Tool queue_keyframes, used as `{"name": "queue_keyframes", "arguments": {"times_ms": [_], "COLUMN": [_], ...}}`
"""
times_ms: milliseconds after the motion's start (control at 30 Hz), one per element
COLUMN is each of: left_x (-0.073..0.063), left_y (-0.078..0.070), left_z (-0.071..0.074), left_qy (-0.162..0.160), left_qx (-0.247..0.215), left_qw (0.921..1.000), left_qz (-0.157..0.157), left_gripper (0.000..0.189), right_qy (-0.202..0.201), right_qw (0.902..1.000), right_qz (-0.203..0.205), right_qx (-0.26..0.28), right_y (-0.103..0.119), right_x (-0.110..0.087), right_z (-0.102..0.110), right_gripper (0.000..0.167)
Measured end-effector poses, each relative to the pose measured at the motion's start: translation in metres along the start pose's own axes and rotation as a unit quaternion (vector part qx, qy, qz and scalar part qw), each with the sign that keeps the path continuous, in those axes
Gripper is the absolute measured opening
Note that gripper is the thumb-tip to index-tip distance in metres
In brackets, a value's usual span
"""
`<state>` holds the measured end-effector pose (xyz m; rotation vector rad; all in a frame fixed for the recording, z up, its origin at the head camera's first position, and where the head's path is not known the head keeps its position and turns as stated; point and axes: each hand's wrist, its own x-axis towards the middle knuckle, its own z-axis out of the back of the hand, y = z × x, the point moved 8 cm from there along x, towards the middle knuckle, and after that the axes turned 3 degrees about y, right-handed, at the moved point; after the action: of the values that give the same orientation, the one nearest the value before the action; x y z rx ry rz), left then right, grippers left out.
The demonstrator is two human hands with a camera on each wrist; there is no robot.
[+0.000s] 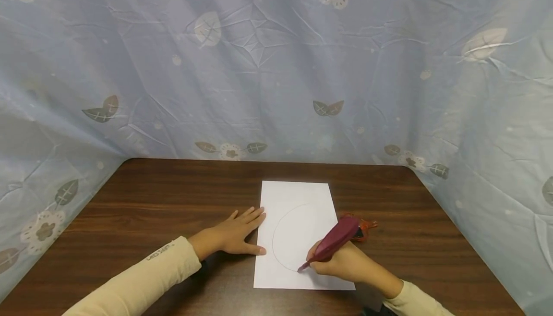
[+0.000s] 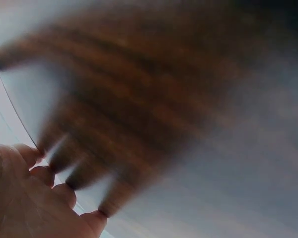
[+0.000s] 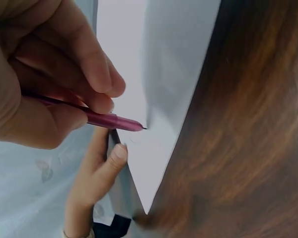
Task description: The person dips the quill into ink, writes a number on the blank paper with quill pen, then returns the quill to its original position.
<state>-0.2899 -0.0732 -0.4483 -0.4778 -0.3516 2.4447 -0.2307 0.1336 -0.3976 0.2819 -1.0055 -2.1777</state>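
A white sheet of paper (image 1: 294,196) lies on the dark wooden table, bearing a thin curved line like the left part of a circle. My right hand (image 1: 341,261) pinches a maroon pen (image 1: 332,241) between thumb and fingers, its tip at the lower end of that line. The pen looks broad towards its top in the head view; close up in the right wrist view, the front part of the pen (image 3: 114,120) is slim with a dark point. My left hand (image 1: 233,232) rests flat with spread fingers, thumb and fingertips at the paper's left edge.
An orange-red ornament (image 1: 367,227) shows behind the pen's top; whether it is attached cannot be told. Pale blue cloth (image 1: 276,66) with leaf and flower prints hangs behind and beside the wooden table (image 1: 181,186).
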Motion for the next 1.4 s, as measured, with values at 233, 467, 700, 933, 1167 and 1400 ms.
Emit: {"name": "queue_keyframes", "arguments": {"times_ms": [233, 467, 700, 933, 1167, 1400], "left_x": [-0.001, -0.001, -0.001, -0.001, 0.000, 0.000], "left_y": [-0.001, -0.001, -0.002, -0.002, -0.002, -0.001], "left_z": [0.000, 0.001, 0.001, 0.001, 0.001, 0.001], "left_qy": [-0.001, -0.002, -0.003, -0.003, -0.002, -0.002], "left_qx": [0.002, 0.001, 0.005, 0.004, 0.008, 0.010], "left_qw": [1.0000, 1.0000, 1.0000, 1.0000, 1.0000, 0.9999], "left_qz": [-0.002, 0.001, 0.000, 0.001, -0.001, 0.002], "left_gripper": [0.095, 0.095, 0.095, 0.095, 0.096, 0.096], "right_qy": [0.007, 0.004, -0.009, -0.043, -0.096, -0.127], "right_qw": [0.9997, 0.9991, 0.9980, 0.9957, 0.9896, 0.9812], "right_qz": [-0.021, -0.042, -0.061, -0.078, -0.081, -0.098], "right_qx": [0.012, 0.005, 0.010, -0.025, -0.070, -0.107], "right_y": [-0.004, -0.009, -0.016, -0.022, -0.031, -0.040], "right_x": [-0.009, -0.016, -0.018, -0.016, -0.011, -0.003], "right_z": [0.012, 0.024, 0.032, 0.041, 0.051, 0.055], "right_gripper": [0.013, 0.012, 0.012, 0.013, 0.013, 0.011]}}
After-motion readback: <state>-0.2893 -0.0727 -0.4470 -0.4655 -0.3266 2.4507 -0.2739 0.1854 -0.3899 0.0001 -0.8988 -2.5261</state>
